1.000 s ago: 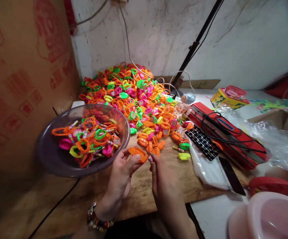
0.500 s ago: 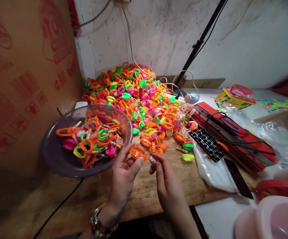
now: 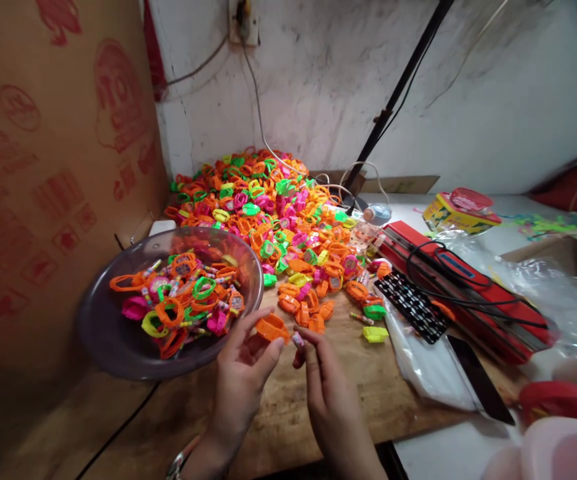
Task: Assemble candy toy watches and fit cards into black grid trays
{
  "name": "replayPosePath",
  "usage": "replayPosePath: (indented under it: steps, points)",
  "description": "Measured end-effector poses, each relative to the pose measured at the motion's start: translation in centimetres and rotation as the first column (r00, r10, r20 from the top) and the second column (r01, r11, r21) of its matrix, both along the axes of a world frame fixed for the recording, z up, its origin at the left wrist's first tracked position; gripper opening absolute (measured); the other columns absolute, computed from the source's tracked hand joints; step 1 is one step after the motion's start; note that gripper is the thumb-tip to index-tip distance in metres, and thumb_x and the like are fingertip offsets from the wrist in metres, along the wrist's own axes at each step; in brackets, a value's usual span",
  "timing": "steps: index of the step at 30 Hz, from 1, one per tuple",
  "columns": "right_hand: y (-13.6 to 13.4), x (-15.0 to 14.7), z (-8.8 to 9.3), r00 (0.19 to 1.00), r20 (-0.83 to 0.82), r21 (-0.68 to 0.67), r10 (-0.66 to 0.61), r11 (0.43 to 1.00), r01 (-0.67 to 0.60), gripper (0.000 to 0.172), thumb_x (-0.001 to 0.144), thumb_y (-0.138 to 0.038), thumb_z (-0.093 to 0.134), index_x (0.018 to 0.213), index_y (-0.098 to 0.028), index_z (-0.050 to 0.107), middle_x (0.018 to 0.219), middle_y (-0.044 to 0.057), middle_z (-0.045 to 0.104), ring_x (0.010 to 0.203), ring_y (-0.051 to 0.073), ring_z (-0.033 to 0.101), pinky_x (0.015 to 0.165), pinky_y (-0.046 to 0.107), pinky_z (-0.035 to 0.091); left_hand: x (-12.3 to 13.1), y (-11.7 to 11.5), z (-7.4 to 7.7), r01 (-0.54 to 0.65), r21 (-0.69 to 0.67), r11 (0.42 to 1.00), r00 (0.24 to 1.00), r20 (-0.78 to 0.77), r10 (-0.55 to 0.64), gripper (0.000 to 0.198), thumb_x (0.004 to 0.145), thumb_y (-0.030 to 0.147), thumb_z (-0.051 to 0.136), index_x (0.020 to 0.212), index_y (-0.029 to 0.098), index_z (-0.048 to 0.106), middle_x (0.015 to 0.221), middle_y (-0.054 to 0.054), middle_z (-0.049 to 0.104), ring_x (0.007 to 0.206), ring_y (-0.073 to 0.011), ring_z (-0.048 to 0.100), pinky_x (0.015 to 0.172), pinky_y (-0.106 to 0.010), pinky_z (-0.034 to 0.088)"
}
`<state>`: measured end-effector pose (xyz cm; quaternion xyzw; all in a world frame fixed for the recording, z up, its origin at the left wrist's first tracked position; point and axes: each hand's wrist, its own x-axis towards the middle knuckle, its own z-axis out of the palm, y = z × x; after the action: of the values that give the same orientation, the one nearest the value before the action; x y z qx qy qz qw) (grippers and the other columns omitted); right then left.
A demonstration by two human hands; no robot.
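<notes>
Head view, left hand (image 3: 242, 377): thumb and fingers gripping an orange watch-shaped toy (image 3: 270, 328), up over the table (image 3: 278, 430), just right of the basin.
Head view, right hand (image 3: 327, 383): pinching a small printed piece (image 3: 297, 339), end toward the orange toy. Honestly can't tell if they touch.
Purple basin (image 3: 99, 333): over on the left, has a mix of colored toys and printed sticks in it.
Heap (image 3: 263, 200): tons of bright toys on the far side, a few spilling toward the hands.
Orange toy + printed piece: imo this is the bringing-together step, doesn't look joined yet.
Both hands, next move: I'd say it calls for steady fingers and good lining up.
</notes>
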<state>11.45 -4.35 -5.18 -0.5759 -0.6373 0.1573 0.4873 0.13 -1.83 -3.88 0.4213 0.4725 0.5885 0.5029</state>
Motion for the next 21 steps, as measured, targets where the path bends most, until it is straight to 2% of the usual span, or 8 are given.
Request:
replayPosePath:
  steps: [3,6,8,11,14,17,19,21]
  points:
    - [0.4,-0.5,-0.2,0.948,0.297,0.212,-0.114,0.976,0.051,0.032,0.100,-0.034,0.032,0.107,-0.016,0.057,0.083,0.010,0.071,0.068,0.019,0.068,0.058,0.028,0.051,-0.4,0.1,-0.7,-0.033,-0.023,0.999,0.998,-0.051,0.031,0.040,0.063,0.040,0.077,0.097,0.022,0.066,0.098,-0.005,0.074,0.084,-0.0226,0.072,0.074,-0.029,0.060]
    - [1.4,-0.9,-0.3,0.819,0.506,0.383,-0.270,0.921,0.066,0.032,0.099,-0.030,0.031,0.093,-0.015,0.058,0.065,0.007,0.066,0.053,0.019,0.062,0.051,0.031,0.045,-1.0,0.7,-1.8,-0.054,-0.014,0.998,0.996,-0.073,0.053,0.044,0.060,0.046,0.079,0.094,0.022,0.066,0.095,-0.005,0.075,0.081,-0.0240,0.072,0.070,-0.029,0.061]
    - [2.2,-1.1,-0.5,0.777,0.555,0.435,-0.297,0.900,0.034,0.031,0.098,-0.026,0.032,0.080,-0.017,0.056,0.054,0.002,0.058,0.044,0.017,0.056,0.048,0.031,0.038,-1.5,1.2,-2.5,-0.071,0.014,0.997,0.995,-0.073,0.072,0.045,0.061,0.049,0.078,0.096,0.023,0.066,0.096,-0.005,0.075,0.084,-0.0245,0.072,0.070,-0.028,0.061]
    - [2.6,-1.9,-1.1,0.800,0.517,0.487,-0.305,0.873,0.017,0.031,0.095,-0.021,0.035,0.068,-0.021,0.050,0.049,0.000,0.052,0.041,0.017,0.049,0.048,0.033,0.029,-2.1,1.2,-3.0,-0.031,0.011,0.999,0.993,-0.110,0.032,0.045,0.063,0.047,0.078,0.099,0.024,0.066,0.102,-0.004,0.075,0.091,-0.0243,0.071,0.075,-0.027,0.061]
    - [2.1,-2.6,-1.7,0.867,0.448,0.436,-0.216,0.900,-0.002,0.029,0.094,-0.020,0.035,0.069,-0.021,0.049,0.052,0.000,0.054,0.046,0.017,0.050,0.050,0.033,0.028,-2.3,0.7,-2.5,-0.025,-0.003,1.000,0.984,-0.179,0.024,0.046,0.060,0.047,0.079,0.098,0.023,0.068,0.104,-0.004,0.074,0.092,-0.0248,0.071,0.076,-0.026,0.060]
    - [1.6,-2.0,-2.3,0.918,0.384,0.294,-0.100,0.956,-0.018,0.022,0.095,-0.029,0.038,0.087,-0.019,0.057,0.068,0.003,0.062,0.062,0.019,0.058,0.059,0.031,0.038,-3.2,0.8,-1.0,-0.120,0.039,0.992,0.956,-0.266,0.126,0.047,0.062,0.046,0.078,0.100,0.022,0.066,0.104,-0.005,0.073,0.088,-0.0233,0.071,0.078,-0.028,0.060]
    - [2.0,-0.2,-2.9,0.909,0.409,0.186,-0.087,0.982,0.011,0.033,0.093,-0.040,0.046,0.111,-0.014,0.056,0.088,0.009,0.067,0.080,0.023,0.062,0.069,0.034,0.045,-4.7,1.8,0.5,-0.301,0.141,0.943,0.901,-0.282,0.329,0.048,0.067,0.046,0.075,0.105,0.020,0.062,0.104,-0.007,0.072,0.085,-0.0228,0.071,0.080,-0.033,0.060]
    - [2.8,2.7,-3.9,0.851,0.506,0.069,-0.142,0.990,0.125,0.045,0.090,-0.039,0.051,0.124,-0.009,0.052,0.102,0.016,0.066,0.092,0.027,0.061,0.076,0.036,0.048,-6.4,3.0,1.6,-0.474,0.334,0.815,0.759,-0.314,0.570,0.051,0.068,0.044,0.074,0.109,0.017,0.058,0.111,-0.012,0.068,0.096,-0.0271,0.069,0.088,-0.044,0.057]
